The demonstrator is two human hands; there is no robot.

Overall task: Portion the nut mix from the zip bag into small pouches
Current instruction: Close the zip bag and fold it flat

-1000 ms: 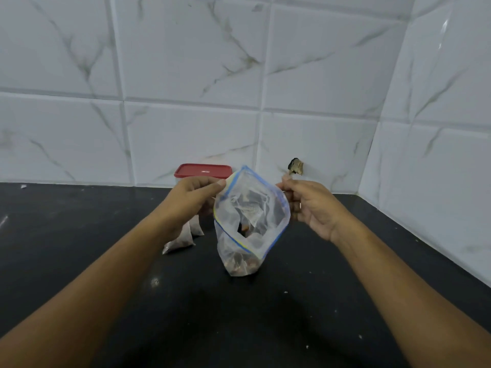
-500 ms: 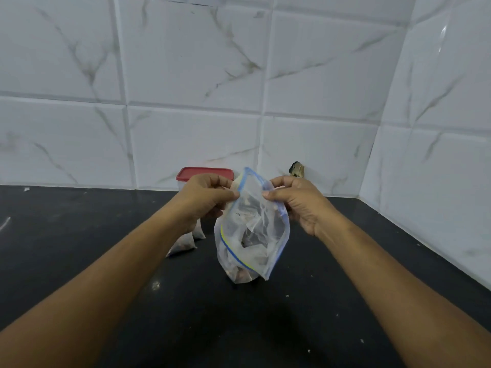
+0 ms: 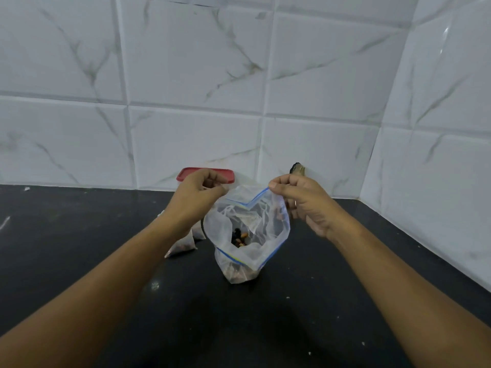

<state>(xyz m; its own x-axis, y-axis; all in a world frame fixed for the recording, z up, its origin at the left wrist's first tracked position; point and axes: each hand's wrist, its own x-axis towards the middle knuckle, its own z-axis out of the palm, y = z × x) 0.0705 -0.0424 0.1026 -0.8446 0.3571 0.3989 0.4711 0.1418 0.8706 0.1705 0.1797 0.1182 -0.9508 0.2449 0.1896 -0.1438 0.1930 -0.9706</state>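
Observation:
A clear zip bag (image 3: 276, 235) with a blue zip strip stands on the black counter, its mouth pulled wide towards me. Nut mix (image 3: 240, 238) shows through the mouth and fills the bag's bottom. My left hand (image 3: 195, 200) pinches the far left rim of the bag. My right hand (image 3: 300, 200) pinches the far right rim by the blue strip. Two small filled pouches (image 3: 183, 245) lie on the counter behind my left forearm, partly hidden by it.
A container with a red lid (image 3: 190, 173) stands against the tiled wall behind my left hand. A dark broken spot (image 3: 297, 168) marks the wall near the corner. The black counter (image 3: 79, 235) runs left; tiled walls close the back and right.
My hands have drawn apart and pulled the bag's mouth wider, so the nuts inside now show. The bag still stands at the same spot.

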